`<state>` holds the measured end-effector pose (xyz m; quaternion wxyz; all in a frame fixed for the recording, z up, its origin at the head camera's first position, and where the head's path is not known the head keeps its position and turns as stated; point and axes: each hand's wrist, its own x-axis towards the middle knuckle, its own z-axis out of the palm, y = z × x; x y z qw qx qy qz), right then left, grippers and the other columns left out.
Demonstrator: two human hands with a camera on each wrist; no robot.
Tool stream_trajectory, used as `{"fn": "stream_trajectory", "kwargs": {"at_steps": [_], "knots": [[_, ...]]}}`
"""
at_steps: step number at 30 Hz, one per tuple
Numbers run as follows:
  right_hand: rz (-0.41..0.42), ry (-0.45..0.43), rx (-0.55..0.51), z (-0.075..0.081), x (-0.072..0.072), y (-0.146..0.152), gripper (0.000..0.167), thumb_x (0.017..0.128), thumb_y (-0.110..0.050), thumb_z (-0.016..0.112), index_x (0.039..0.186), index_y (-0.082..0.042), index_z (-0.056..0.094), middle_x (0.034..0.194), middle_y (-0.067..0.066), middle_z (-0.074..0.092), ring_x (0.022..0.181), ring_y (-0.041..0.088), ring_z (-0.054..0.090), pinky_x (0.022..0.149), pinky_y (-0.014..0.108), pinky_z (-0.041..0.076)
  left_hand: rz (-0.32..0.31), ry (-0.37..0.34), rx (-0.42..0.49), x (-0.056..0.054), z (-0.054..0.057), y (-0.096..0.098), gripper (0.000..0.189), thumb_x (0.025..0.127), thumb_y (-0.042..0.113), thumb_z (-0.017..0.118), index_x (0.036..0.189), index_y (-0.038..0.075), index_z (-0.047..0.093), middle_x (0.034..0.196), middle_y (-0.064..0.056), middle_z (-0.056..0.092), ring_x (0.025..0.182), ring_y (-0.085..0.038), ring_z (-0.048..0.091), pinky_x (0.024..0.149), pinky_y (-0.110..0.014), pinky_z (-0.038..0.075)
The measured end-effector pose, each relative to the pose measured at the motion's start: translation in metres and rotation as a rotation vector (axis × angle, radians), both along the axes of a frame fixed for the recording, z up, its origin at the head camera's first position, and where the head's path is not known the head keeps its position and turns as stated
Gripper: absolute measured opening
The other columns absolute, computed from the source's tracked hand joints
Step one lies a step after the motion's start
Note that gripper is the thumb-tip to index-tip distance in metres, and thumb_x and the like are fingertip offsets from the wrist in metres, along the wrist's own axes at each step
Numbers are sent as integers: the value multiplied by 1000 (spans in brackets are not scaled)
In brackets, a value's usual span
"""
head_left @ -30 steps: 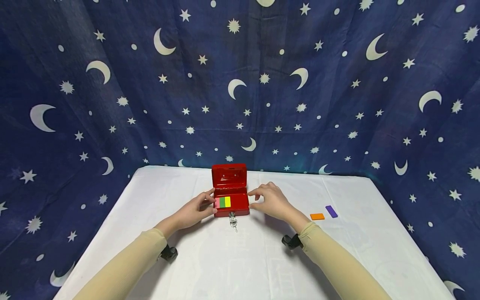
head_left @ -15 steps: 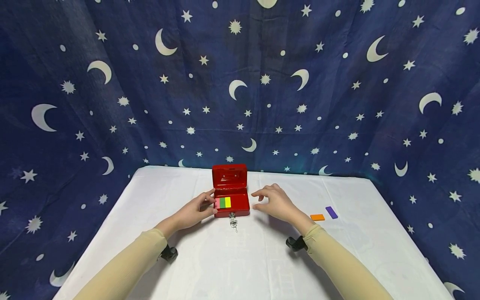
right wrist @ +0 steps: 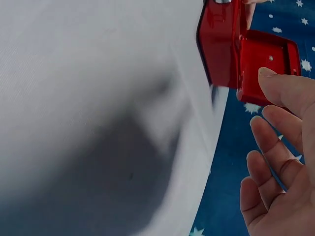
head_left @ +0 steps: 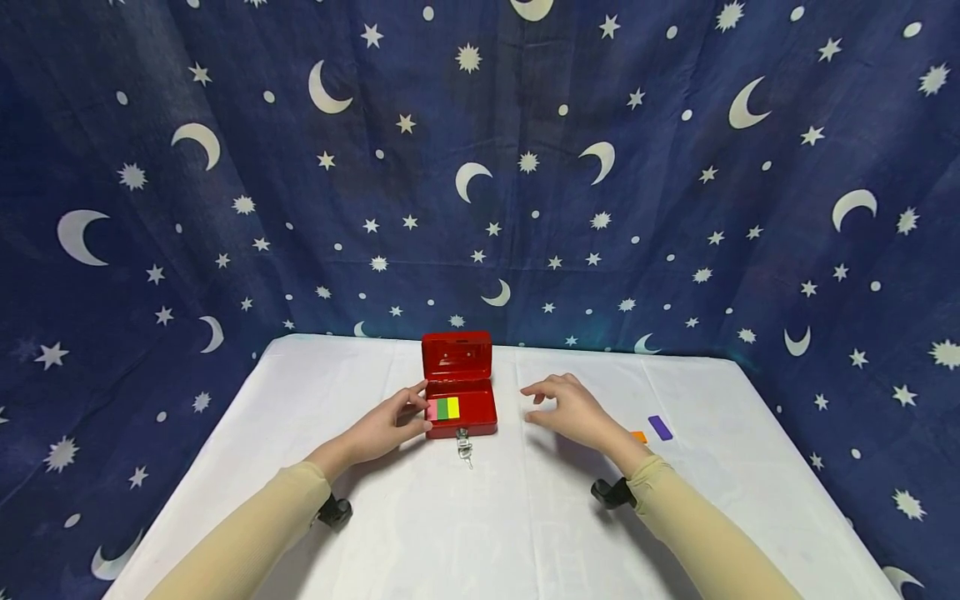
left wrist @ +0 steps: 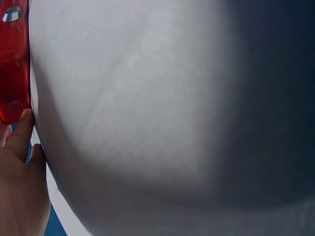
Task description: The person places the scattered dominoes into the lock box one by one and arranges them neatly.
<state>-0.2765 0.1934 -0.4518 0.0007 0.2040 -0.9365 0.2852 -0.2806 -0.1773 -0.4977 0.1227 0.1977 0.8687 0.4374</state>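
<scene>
A small red metal cash box [head_left: 476, 406] stands on the white-covered table with its lid [head_left: 456, 358] raised. Along the left inside of it lie a pink block [head_left: 431, 411], a green block [head_left: 442, 408] and a yellow block [head_left: 453, 407], flat and side by side. My left hand [head_left: 384, 427] touches the box's left side, thumb near the front corner, index finger toward the hinge. In the left wrist view its straight fingertips [left wrist: 26, 117] sit right at the box edge. To the right of the box, apart from it, my right hand [head_left: 577, 412] holds nothing, its fingers loosely bent.
Keys [head_left: 465, 454] hang from the lock at the box's front. Right of my right hand lie a purple block [head_left: 660, 427] and an orange block [head_left: 638, 436], the latter partly hidden by the wrist. A dark blue star-and-moon curtain [head_left: 420, 192] rises behind the table [head_left: 480, 533].
My right hand has moved away from the box's right side, toward the right, and its wrist now covers part of the orange block. The left hand and box keep their places.
</scene>
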Motion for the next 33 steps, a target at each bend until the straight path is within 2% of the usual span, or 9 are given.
{"fn": "stream_trajectory", "kwargs": {"at_steps": [8,14,23,32,33], "knots": [[-21,3,-33,0,0,29,45,88,-29,81,129,-13,71,106,2,69,109,24,57,95,48,46,-17,23,11,-4,1,1,40,96,45,71,123,19,55,168,4,25,147,-25,39,120,-56,26],[-47,13,-67,-1,3,50,45,89,-27,81,129,-11,70,106,2,69,108,26,57,93,48,45,-1,27,2,-3,3,2,41,95,48,71,122,22,56,168,9,24,147,-23,39,119,-57,28],[-89,-23,-85,-13,14,68,45,89,-26,82,129,-11,70,107,3,70,108,26,58,92,48,46,15,-7,24,9,-2,-1,37,95,42,72,122,21,56,167,7,26,145,-24,42,118,-54,30],[-139,-13,-75,-15,15,90,46,90,-28,81,131,-11,69,109,4,69,107,26,58,89,46,47,8,17,20,5,-1,0,38,95,43,72,122,22,56,167,8,26,144,-23,43,119,-55,29],[-143,-23,-83,-14,16,93,46,90,-27,81,131,-10,69,110,5,69,101,27,61,86,46,49,7,20,19,5,-1,0,38,95,43,72,122,22,56,167,8,26,145,-23,43,119,-55,29]]}}
